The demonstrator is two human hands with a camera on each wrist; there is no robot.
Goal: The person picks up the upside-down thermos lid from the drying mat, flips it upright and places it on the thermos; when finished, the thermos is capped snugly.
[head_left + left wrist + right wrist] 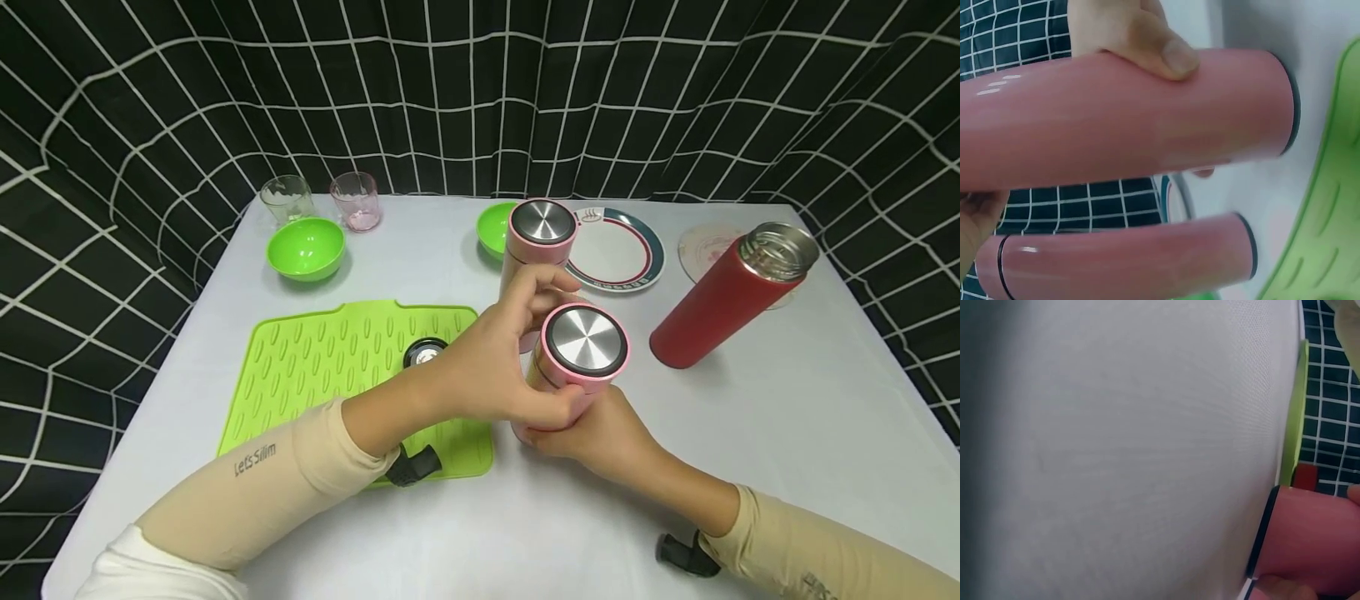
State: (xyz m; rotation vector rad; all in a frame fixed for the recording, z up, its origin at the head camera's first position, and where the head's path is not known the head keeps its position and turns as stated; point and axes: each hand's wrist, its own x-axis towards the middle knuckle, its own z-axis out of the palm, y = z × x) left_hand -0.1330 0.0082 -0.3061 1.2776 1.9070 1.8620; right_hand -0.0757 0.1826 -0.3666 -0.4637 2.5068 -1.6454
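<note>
Both hands hold a pink thermos [586, 350] with a silver-topped lid. My left hand [501, 362] grips it high up, just under the lid, fingers around the far side and thumb in front. Lower down, my right hand [603, 437] wraps the body; its thumb shows in the left wrist view. A second pink thermos [542, 233] stands just behind, near the left fingers. To the right is a red thermos [727, 300], its steel mouth uncovered. On the green mat [315, 367] lies a round, black-rimmed lid [424, 353], partly hidden by the left forearm.
Two green bowls [306, 250] stand toward the back, one partly behind the second pink thermos. Two glasses [356, 202] are at the back left. A dark-rimmed plate [618, 250] and a paler plate [701, 246] lie at the back right.
</note>
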